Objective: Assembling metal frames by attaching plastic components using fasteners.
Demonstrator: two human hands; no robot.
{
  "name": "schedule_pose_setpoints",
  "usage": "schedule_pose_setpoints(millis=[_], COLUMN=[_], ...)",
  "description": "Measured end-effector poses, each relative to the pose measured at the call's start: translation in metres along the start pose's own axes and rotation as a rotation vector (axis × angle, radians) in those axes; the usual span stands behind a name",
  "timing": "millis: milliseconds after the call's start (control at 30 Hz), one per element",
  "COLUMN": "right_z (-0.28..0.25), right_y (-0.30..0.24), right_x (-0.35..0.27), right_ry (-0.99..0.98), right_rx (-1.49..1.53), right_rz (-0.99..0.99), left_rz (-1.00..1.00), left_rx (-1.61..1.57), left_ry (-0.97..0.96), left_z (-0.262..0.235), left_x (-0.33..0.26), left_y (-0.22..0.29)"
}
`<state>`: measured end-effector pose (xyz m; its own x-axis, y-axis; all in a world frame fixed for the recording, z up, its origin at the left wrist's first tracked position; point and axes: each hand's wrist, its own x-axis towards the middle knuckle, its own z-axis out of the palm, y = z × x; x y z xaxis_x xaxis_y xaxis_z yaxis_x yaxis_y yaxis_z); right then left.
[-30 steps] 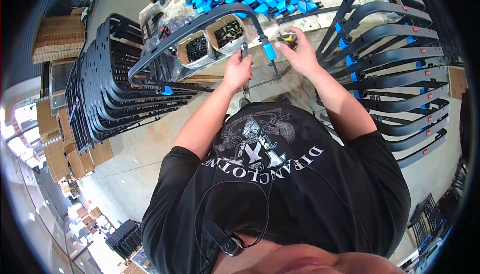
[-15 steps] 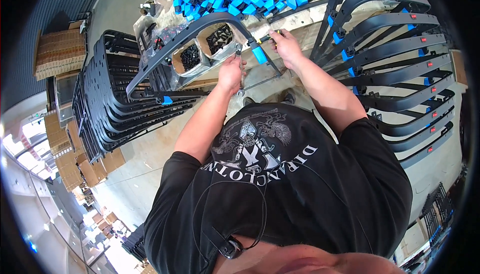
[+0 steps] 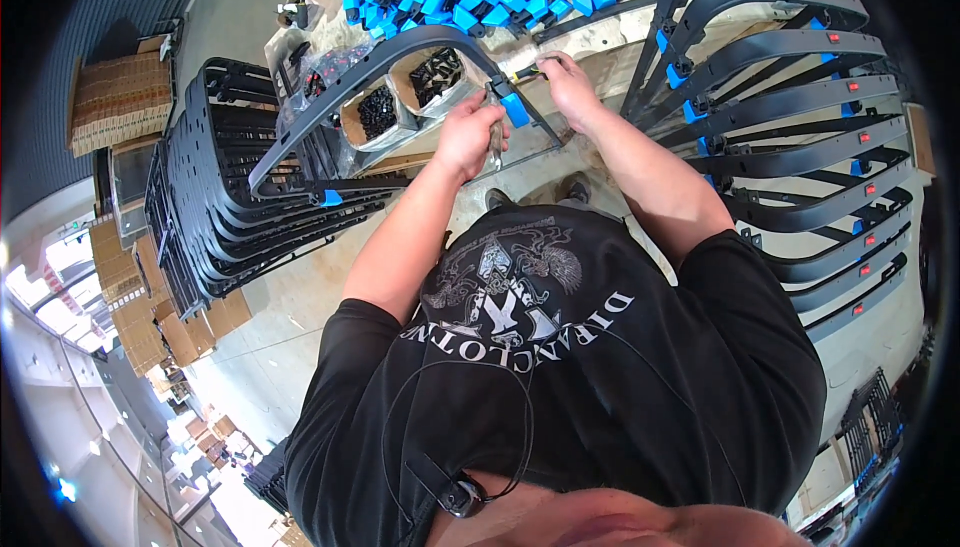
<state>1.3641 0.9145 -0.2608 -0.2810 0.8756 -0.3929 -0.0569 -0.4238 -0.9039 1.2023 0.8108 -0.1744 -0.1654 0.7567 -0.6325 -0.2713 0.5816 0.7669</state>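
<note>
With the left hand (image 3: 468, 135) clamped on the curved black plastic frame (image 3: 350, 97) just below its blue clip (image 3: 515, 109), the right hand (image 3: 566, 82) pinches a yellow-handled tool (image 3: 527, 73) — best kept square to that clip — beside cardboard boxes of black screws (image 3: 378, 112).

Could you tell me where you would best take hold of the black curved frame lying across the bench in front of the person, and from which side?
Probably on the bare arched bar of the black curved frame, from the person's near left side. That stretch is slim, free of clips and overhangs the small boxes of black parts. The left hand and right hand already crowd the end with the blue clip.
</note>
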Motion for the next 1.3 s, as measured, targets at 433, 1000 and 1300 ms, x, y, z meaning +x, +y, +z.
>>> schedule_pose_setpoints(millis=[433, 1000, 1300], right_z=[-0.003, -0.013, -0.007], right_y=[0.018, 0.012, 0.014], right_x=[0.010, 0.013, 0.011], right_ry=[0.016, -0.197, -0.127], right_rx=[-0.165, -0.051, -0.114], right_rz=[-0.047, 0.130, 0.078], left_rz=[-0.017, -0.039, -0.099], left_rx=[-0.054, -0.001, 0.107], left_ry=[-0.099, -0.155, -0.124], left_z=[0.005, 0.003, 0.008], left_x=[0.003, 0.001, 0.002], left_y=[0.003, 0.011, 0.023])
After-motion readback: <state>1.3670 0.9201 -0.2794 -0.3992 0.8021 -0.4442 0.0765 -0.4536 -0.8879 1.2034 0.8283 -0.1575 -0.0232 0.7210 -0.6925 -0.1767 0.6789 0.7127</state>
